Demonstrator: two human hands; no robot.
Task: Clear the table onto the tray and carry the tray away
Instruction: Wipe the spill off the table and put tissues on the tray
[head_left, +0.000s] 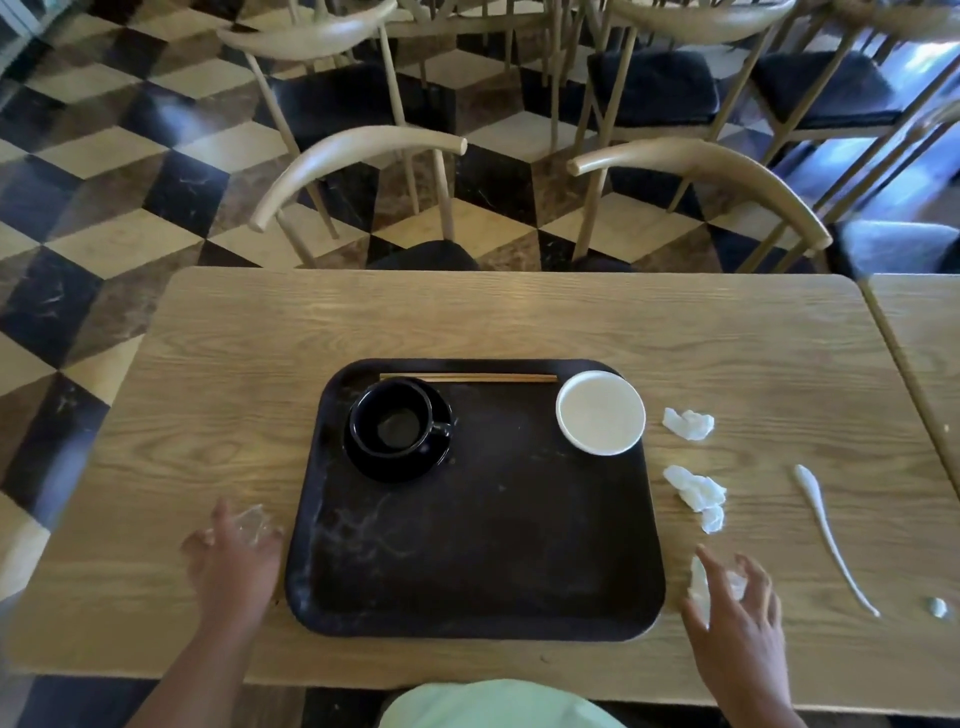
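Note:
A dark tray (467, 545) lies in the middle of the wooden table (519, 322). On it stand a black cup on a black saucer (395, 426), a white bowl (601, 413) and a pair of chopsticks (467, 378) along the far rim. My left hand (234, 561) rests left of the tray, fingers curled on a crumpled clear plastic wrapper (254, 522). My right hand (737, 618) hovers right of the tray with fingers spread over a white tissue (698, 582). Two more crumpled tissues (688, 423) (698, 493) lie right of the tray.
A long twisted white paper strip (826, 530) and a small foil ball (937, 607) lie near the table's right edge. Another table (924, 332) adjoins on the right. Wooden chairs (358, 150) (696, 166) stand along the far side.

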